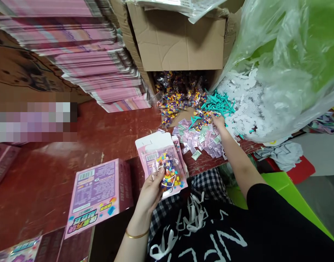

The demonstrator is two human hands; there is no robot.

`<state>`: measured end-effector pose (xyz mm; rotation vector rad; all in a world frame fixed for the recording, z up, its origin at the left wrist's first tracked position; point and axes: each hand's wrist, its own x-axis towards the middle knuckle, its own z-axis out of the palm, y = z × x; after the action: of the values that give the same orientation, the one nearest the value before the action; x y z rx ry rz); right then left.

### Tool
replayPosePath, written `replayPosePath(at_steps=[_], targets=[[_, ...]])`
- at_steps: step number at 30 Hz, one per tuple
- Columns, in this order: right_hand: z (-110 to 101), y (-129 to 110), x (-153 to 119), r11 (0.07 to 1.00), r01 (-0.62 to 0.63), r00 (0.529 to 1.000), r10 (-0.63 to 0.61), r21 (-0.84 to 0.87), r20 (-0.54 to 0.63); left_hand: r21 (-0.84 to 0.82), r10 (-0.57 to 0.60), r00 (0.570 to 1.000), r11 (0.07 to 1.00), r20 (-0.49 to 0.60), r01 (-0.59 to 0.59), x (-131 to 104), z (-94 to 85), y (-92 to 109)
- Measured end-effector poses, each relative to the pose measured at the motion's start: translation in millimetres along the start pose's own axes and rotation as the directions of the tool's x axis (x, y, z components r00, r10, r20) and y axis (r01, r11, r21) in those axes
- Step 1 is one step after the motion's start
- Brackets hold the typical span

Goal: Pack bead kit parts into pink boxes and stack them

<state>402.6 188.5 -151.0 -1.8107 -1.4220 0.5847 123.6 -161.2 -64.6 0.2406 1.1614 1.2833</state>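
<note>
My left hand (153, 185) is closed around a clear bag of colourful beads (171, 173), with the thumb on top of it. The bag lies against a flat pink box (147, 149) with its white flap open, held in the same grip. Out at the far end of my reach, my right hand (218, 120) has its fingers drawn together at the edge of the piles. Under its fingertips are bagged beads (202, 116) and teal plastic sticks (220, 103); what it pinches is too small to make out. Small pink and green sachets (202, 140) lie just in front.
A cardboard box (183, 43) holds more bead bags (177, 98). White perforated plates (246, 98) spill from a large clear plastic bag (289, 72) at right. Stacked pink cartons (101, 69) rise at back left. A printed pink box (98, 196) sits near the table's front edge.
</note>
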Motion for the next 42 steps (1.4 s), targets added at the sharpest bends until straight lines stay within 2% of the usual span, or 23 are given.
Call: replayPosePath(at_steps=[4, 7, 9, 10, 12, 14, 20, 22, 25, 28, 30, 33, 35, 37, 40, 42], targets=[[7.2, -13.1, 1.9, 1.000, -0.023, 0.999, 0.023, 0.012, 0.022, -0.001, 0.023, 1.000, 1.000, 0.011, -0.023, -4.0, -7.1, -6.5], [-0.3, -10.1, -14.1, 0.998, 0.056, 0.998, -0.056, 0.004, -0.006, 0.024, 0.071, 0.996, 0.997, 0.058, -0.073, -5.8, -10.3, -8.1], [-8.2, -4.6, -27.0, 0.988, 0.156, 0.986, -0.155, -0.020, 0.054, 0.046, 0.085, 0.993, 0.995, 0.079, -0.089, -5.1, -10.9, -9.0], [-11.5, -2.2, -33.0, 0.973, 0.228, 0.968, -0.222, -0.038, 0.116, 0.049, 0.087, 0.992, 0.995, 0.092, -0.091, -4.4, -10.7, -9.7], [-14.9, 1.0, -42.1, 0.924, 0.374, 0.902, -0.346, -0.071, 0.257, 0.038, 0.095, 0.988, 0.994, 0.126, -0.100, -2.9, -9.7, -12.1], [-12.8, 1.3, -46.1, 0.884, 0.459, 0.844, -0.404, -0.086, 0.353, 0.027, 0.112, 0.982, 0.993, 0.155, -0.118, -1.8, -8.6, -14.8], [7.7, -10.7, -44.3, 0.929, 0.366, 0.830, -0.300, -0.053, 0.469, -0.022, 0.156, 0.974, 0.988, 0.163, -0.154, -3.8, -11.9, -11.6], [5.9, -15.5, -49.7, 0.940, 0.340, 0.847, -0.295, -0.025, 0.442, -0.072, 0.100, 0.986, 0.993, 0.136, -0.091, -9.0, -15.8, -7.2], [-3.4, -16.5, -62.6, 0.950, 0.311, 0.892, -0.301, 0.026, 0.337, -0.213, -0.059, 0.995, 0.974, 0.085, 0.076, -14.6, -26.4, -0.4], [-7.3, -9.3, -73.4, 0.964, 0.262, 0.923, -0.266, 0.051, 0.278, -0.335, -0.058, 0.998, 0.940, 0.015, 0.059, -9.4, -36.5, 6.4], [-7.2, -2.8, -78.4, 0.970, 0.234, 0.932, -0.241, 0.060, 0.270, -0.327, -0.072, 0.997, 0.944, -0.042, 0.054, -3.8, -37.6, 9.5], [-15.1, 6.5, -78.1, 0.977, 0.204, 0.946, -0.215, 0.067, 0.243, -0.198, -0.092, 0.991, 0.978, -0.100, 0.071, 0.5, -31.9, 9.7], [-31.0, 13.1, -67.2, 0.980, 0.190, 0.968, -0.196, 0.053, 0.159, -0.082, -0.062, 0.995, 0.995, -0.080, 0.055, 0.9, -27.4, 7.6], [-52.8, 20.0, -47.4, 0.986, 0.163, 0.987, -0.163, 0.020, 0.009, 0.011, -0.053, 0.996, 0.999, -0.072, 0.054, 0.6, -23.9, 5.2], [-79.6, 28.6, -13.2, 0.999, 0.001, 0.978, -0.010, -0.041, -0.206, 0.081, -0.047, 0.993, 0.995, -0.109, 0.057, 0.2, -18.6, 2.6], [-85.7, 31.5, 4.3, 0.996, -0.086, 0.965, 0.081, -0.012, -0.250, 0.094, -0.047, 0.993, 0.994, -0.107, 0.057, 0.9, -13.9, 2.4]])
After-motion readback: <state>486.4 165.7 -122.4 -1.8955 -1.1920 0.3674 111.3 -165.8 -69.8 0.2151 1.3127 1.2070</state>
